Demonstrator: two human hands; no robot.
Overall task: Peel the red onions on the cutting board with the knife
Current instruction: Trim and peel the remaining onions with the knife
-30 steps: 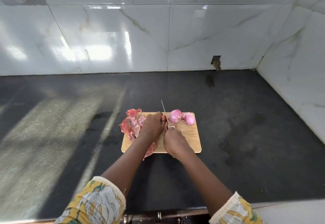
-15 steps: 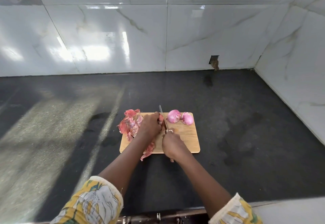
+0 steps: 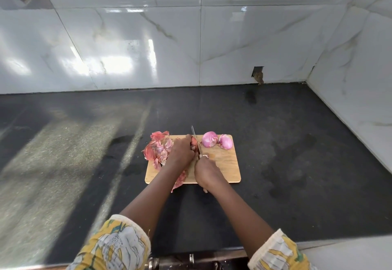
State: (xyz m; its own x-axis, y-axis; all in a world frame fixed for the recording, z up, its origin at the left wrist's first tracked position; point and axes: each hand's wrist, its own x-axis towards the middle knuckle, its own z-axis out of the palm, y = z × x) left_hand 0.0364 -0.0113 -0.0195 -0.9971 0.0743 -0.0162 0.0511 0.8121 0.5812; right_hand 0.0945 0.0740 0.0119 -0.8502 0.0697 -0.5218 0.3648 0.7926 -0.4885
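Dark bench [image 3: 286, 142] below glossy marble tiles [image 3: 127, 47] carries the cutting board [image 3: 224, 168], where the left hand [image 3: 180, 153] curls round a red onion [image 3: 193, 142] and the right hand [image 3: 206, 171] grips the knife [image 3: 193, 134] beside it. Small, light, probably slippery: hold its sides firmly.

A black speckled stone countertop [image 3: 297, 142] is stretching wall to wall, daylight lying in pale bands across its left side. Glossy white marble-look wall tiles [image 3: 127, 36] are rising along its back and right edges. A small rectangular hole in the tile [image 3: 257, 74] is showing near the back right corner. A small metal fitting [image 3: 191, 259] is sitting below the near edge.
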